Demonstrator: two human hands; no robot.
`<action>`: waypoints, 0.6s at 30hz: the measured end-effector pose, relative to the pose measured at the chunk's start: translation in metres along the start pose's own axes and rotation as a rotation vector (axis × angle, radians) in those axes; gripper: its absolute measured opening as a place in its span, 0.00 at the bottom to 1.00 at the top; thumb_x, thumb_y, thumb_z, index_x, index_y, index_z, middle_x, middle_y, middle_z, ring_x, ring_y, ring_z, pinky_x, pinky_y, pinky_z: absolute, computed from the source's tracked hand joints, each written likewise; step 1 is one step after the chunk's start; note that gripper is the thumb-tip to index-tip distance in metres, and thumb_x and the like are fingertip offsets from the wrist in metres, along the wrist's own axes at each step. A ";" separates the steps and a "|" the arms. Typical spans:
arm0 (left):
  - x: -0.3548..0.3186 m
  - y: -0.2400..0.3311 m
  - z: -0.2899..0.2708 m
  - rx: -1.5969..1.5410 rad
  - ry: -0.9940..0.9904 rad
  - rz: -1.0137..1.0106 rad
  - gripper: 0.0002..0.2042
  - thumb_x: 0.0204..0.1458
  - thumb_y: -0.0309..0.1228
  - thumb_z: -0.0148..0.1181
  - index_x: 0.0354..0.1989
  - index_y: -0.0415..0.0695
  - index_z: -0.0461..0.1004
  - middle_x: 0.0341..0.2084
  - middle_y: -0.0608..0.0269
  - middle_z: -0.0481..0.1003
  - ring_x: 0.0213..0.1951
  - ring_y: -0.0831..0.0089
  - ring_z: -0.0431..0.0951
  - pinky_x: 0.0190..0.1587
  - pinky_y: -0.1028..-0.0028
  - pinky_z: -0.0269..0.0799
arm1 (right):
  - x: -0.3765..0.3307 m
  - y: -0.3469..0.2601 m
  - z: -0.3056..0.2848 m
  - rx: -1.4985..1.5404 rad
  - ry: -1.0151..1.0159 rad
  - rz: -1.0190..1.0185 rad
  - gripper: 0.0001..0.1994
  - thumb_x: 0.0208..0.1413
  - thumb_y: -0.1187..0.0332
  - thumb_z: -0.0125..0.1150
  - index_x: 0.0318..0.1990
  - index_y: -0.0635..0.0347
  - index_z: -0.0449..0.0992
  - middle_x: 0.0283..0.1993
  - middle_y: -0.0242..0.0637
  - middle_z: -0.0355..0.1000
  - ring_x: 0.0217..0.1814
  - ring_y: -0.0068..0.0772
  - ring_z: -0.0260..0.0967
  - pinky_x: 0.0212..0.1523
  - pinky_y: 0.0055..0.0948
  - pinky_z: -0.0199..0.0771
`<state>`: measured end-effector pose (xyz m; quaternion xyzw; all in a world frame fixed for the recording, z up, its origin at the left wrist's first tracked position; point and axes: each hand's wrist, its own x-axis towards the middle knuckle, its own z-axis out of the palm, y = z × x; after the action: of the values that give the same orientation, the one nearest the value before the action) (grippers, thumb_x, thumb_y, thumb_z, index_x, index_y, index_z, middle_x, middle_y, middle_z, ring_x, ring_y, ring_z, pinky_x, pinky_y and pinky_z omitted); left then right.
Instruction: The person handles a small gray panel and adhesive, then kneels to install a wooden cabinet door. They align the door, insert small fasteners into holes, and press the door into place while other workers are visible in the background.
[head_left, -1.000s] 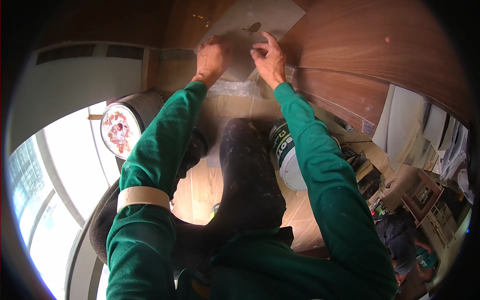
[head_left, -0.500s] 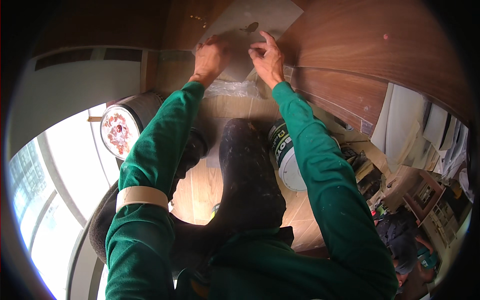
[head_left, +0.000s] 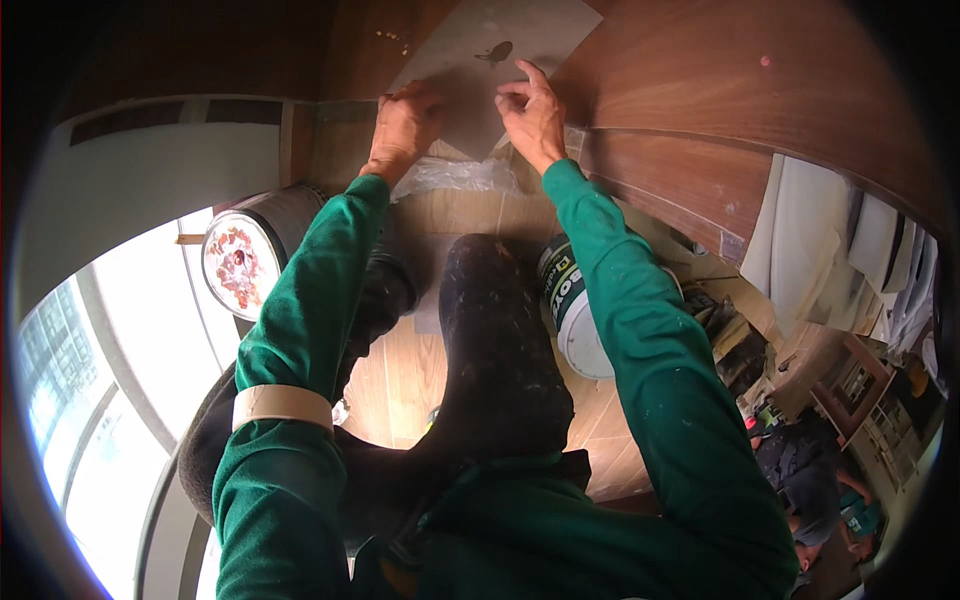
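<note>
A thin grey sheet (head_left: 465,105) with a dark blotch on it stretches between my two hands, one corner pointing toward me. My left hand (head_left: 403,128) has its fingers curled at the sheet's left corner and seems to grip it. Across the sheet's right edge lies my right hand (head_left: 535,118); its thumb and fingers are drawn together there, with one finger bent up and away. The fingertips under the sheet are hidden. Crumpled clear plastic film (head_left: 460,175) rests on the wood-look floor just below my wrists.
A paint bucket (head_left: 585,340) stands right of my knee, partly behind my right forearm. To the left, a drum (head_left: 240,258) has a red-spattered lid. Brown wood panels (head_left: 760,70) close in on the right. White sheets (head_left: 800,240) hang further right; beyond, another person (head_left: 810,480) works low down.
My left hand has shifted slightly left and toward me. The grey sheet has moved a little left with it, while my right hand has hardly moved.
</note>
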<state>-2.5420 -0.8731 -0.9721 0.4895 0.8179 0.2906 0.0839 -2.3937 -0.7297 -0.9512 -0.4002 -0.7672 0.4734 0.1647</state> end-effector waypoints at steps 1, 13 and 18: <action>0.000 0.000 -0.001 -0.017 0.006 -0.007 0.08 0.45 0.30 0.63 0.34 0.48 0.81 0.38 0.62 0.78 0.41 0.59 0.78 0.47 0.64 0.71 | 0.000 0.001 0.001 -0.001 0.000 -0.004 0.16 0.50 0.72 0.62 0.48 0.64 0.76 0.52 0.35 0.75 0.35 0.29 0.77 0.43 0.29 0.76; 0.031 -0.030 -0.022 -0.065 0.219 -0.369 0.10 0.50 0.35 0.56 0.36 0.48 0.81 0.38 0.50 0.78 0.40 0.48 0.78 0.45 0.58 0.74 | 0.000 -0.007 -0.005 -0.010 -0.051 -0.010 0.27 0.51 0.74 0.57 0.61 0.61 0.63 0.39 0.38 0.78 0.35 0.34 0.75 0.42 0.32 0.75; 0.054 -0.038 -0.022 -0.023 0.177 -0.326 0.11 0.51 0.38 0.56 0.39 0.53 0.82 0.38 0.52 0.78 0.40 0.47 0.78 0.45 0.57 0.73 | 0.000 -0.010 -0.006 -0.090 -0.078 -0.013 0.26 0.53 0.74 0.54 0.62 0.60 0.62 0.42 0.42 0.78 0.40 0.45 0.77 0.46 0.37 0.75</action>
<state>-2.6077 -0.8492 -0.9670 0.3220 0.8872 0.3244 0.0631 -2.3946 -0.7283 -0.9402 -0.3833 -0.7962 0.4525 0.1196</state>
